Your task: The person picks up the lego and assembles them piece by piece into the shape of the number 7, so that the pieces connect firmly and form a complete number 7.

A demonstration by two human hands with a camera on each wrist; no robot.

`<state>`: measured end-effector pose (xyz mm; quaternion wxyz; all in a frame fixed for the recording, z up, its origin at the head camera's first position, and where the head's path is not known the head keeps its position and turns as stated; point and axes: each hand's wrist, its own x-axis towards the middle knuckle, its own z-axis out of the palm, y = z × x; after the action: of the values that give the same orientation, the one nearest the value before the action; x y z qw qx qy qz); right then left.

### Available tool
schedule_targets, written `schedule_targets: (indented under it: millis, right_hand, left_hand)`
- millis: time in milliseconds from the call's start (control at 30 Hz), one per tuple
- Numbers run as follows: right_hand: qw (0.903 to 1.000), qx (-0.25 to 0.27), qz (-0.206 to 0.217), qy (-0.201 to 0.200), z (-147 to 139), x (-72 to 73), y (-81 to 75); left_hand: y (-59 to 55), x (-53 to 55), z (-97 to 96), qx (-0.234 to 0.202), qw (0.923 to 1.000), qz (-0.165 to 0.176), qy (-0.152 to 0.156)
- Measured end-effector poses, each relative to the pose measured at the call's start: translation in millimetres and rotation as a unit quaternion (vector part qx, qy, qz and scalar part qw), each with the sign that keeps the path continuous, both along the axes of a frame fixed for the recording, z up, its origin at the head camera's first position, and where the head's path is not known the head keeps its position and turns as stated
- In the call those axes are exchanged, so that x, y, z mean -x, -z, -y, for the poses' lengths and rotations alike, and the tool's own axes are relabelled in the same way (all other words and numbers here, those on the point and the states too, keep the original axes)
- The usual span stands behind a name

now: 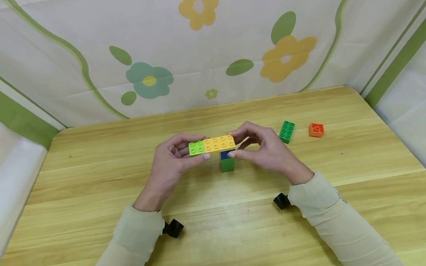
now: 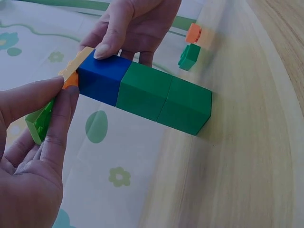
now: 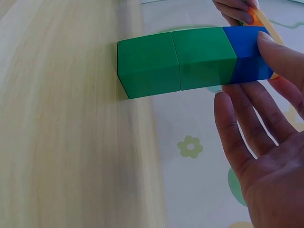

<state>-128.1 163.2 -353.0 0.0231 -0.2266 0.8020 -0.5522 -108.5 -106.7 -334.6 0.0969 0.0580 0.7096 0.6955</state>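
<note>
Left hand (image 1: pixel 169 158): lime brick (image 1: pixel 196 147) pinched, centre of head frame.
Right hand (image 1: pixel 267 149): blue brick (image 2: pixel 102 78) gripped, thumb in front.
Yellow brick (image 1: pixel 219 143): laid over blue, beside lime.
Green bricks (image 1: pixel 227 165): stacked below blue.
Pressing: best done evenly, lime end supported, stack kept upright.
</note>
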Motion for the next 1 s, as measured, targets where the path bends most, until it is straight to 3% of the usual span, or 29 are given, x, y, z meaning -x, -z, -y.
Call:
schedule_targets:
  millis: [433, 667, 1000]
  right_hand:
    - [1.0000, 0.000, -0.001, -0.002, 0.1, 0.7, 0.7]
    - [1.0000, -0.001, -0.001, -0.002, 0.6, 0.7, 1.6]
    - [1.0000, 0.002, -0.003, -0.002, -0.2, 0.1, 2.4]
  left_hand:
    - [-1.3, 2.1, 0.6, -0.001, 0.9997, 0.012, 0.022]
    - [-0.1, 1.2, 2.0, 0.006, 0.9998, 0.013, 0.015]
    - [-0.5, 3.2, 2.2, 0.010, 0.9995, 0.015, 0.027]
